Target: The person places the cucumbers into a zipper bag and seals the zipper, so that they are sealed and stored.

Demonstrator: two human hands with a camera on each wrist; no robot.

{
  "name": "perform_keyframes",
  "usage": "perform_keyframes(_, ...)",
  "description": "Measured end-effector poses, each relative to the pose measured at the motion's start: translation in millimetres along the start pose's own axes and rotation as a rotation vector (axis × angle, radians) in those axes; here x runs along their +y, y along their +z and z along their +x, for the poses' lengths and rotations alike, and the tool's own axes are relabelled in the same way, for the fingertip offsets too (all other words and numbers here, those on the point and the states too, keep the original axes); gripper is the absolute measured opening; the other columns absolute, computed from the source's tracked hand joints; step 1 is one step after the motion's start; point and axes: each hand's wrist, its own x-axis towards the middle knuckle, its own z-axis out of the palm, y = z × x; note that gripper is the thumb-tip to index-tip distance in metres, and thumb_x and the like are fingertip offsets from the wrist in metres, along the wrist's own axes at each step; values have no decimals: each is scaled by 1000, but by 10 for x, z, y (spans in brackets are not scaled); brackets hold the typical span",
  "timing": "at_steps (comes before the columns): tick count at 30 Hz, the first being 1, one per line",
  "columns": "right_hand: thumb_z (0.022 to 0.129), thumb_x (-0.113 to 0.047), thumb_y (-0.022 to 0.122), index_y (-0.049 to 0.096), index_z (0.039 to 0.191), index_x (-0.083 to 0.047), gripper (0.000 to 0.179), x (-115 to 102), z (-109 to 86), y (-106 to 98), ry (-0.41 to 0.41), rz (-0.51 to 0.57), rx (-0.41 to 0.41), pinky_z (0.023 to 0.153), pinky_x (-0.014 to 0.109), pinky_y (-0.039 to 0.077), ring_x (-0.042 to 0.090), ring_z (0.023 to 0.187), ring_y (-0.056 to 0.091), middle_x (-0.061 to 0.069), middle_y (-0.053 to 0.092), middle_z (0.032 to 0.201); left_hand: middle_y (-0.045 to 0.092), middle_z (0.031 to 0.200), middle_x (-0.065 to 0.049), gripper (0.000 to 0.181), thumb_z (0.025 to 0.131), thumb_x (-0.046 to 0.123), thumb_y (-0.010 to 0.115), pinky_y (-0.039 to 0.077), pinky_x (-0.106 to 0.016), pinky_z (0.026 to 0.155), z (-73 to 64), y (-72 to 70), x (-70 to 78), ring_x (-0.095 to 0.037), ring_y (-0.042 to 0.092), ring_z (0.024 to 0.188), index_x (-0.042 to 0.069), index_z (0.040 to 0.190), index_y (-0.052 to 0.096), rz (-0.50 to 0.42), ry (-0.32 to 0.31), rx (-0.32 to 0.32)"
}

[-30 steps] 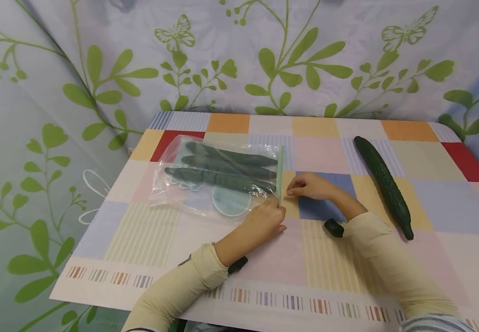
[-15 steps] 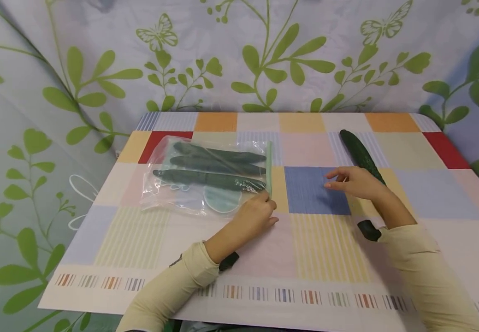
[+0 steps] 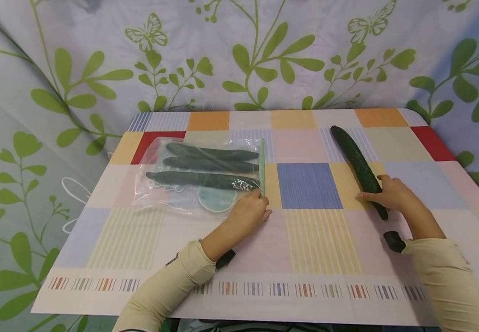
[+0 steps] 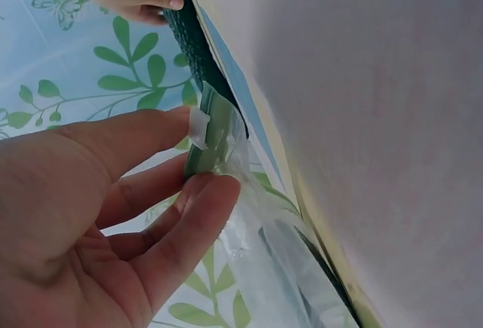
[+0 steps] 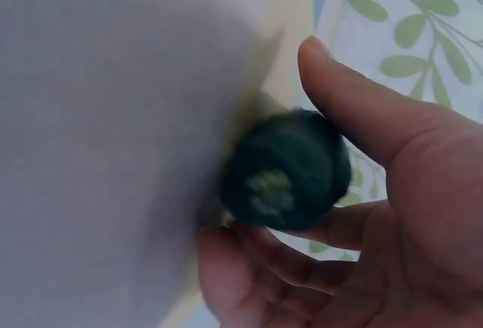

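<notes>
A clear zip bag (image 3: 145, 199) lies on the left half of the table, with several cucumbers (image 3: 193, 179) inside. My left hand (image 3: 245, 212) pinches the near end of its green zip edge (image 3: 262, 157). In the left wrist view, thumb and fingers hold that green strip (image 4: 219, 132), with a small white piece (image 4: 198, 127) on it. To the right, a loose dark green cucumber (image 3: 352, 154) lies slanted on the table. My right hand (image 3: 397, 198) holds its near part, thumb on one side and fingers on the other. The right wrist view shows fingers curled around the cucumber's end (image 5: 279, 166).
A patchwork-print cloth covers the table (image 3: 310, 184). Behind it hangs a leaf-print curtain (image 3: 206, 46). Dark wrist devices (image 3: 394, 241) sit at both sleeves. The table's near edge runs below the arms.
My right hand has moved right, away from the bag's zip edge, and now grips the loose cucumber. My left hand keeps its hold on the bag. The head view has shifted slightly right.
</notes>
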Motion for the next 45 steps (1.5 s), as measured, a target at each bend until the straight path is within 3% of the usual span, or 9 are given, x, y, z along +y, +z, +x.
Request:
perform_keyframes(11,92,-38,45,22,126,29,78,128,60,66,-16,5,39,88,64,33,61,109,33,50,30,121,56,73,-5,19,76,27,71,49,-26,56,-8,8,0,-16,56,65,9,71,66,51,-20,-17)
perform_keyframes(20,94,-29,43,37,120,19,55,327,-70,147,-8,137,301,79,64,34,59,97,40,45,40,109,55,72,-5,19,75,25,71,49,-26,54,-26,33,-3,-17,55,62,8,68,65,40,-25,7)
perform_keyframes(25,95,-30,42,36,124,14,53,386,-187,149,-14,191,341,71,60,35,52,92,40,39,40,104,54,72,-5,20,75,25,71,49,-26,53,-36,32,1,-17,55,62,8,68,63,31,-20,15)
perform_keyframes(28,94,-30,45,37,126,12,53,420,-253,156,-28,215,343,63,47,39,40,83,49,35,42,102,54,72,-5,19,75,24,71,49,-27,53,-38,30,-1,-18,55,62,8,68,64,40,-14,31)
perform_keyframes(30,93,-30,46,38,127,10,54,439,-289,161,-39,224,343,59,35,38,20,73,54,33,42,102,54,72,-5,19,75,25,72,49,-27,53,-41,29,-5,-17,55,61,8,68,64,46,-10,43)
perform_keyframes(34,92,-29,51,40,129,7,53,454,-333,170,-94,234,352,55,23,34,-13,63,40,29,44,104,53,71,-5,19,74,24,72,49,-27,54,-43,31,-16,-17,55,61,9,68,64,48,-6,65)
perform_keyframes(36,91,-26,53,41,129,5,51,448,-347,180,-142,254,358,55,20,34,-16,64,39,22,47,104,53,71,-4,18,74,24,72,49,-28,55,-43,32,-21,-18,55,61,9,68,64,45,-1,77)
perform_keyframes(42,87,-18,60,47,126,0,45,345,-354,240,-292,335,357,69,13,31,-16,84,39,-30,41,101,53,71,-4,17,74,22,72,49,-27,57,-35,41,-26,-17,54,61,8,69,64,32,16,103)
perform_keyframes(45,86,-15,60,48,127,-1,44,259,-346,277,-358,347,335,72,11,28,-16,94,33,-36,36,106,53,71,-4,16,74,22,72,49,-26,56,-32,51,-19,-16,54,61,8,70,64,37,19,110)
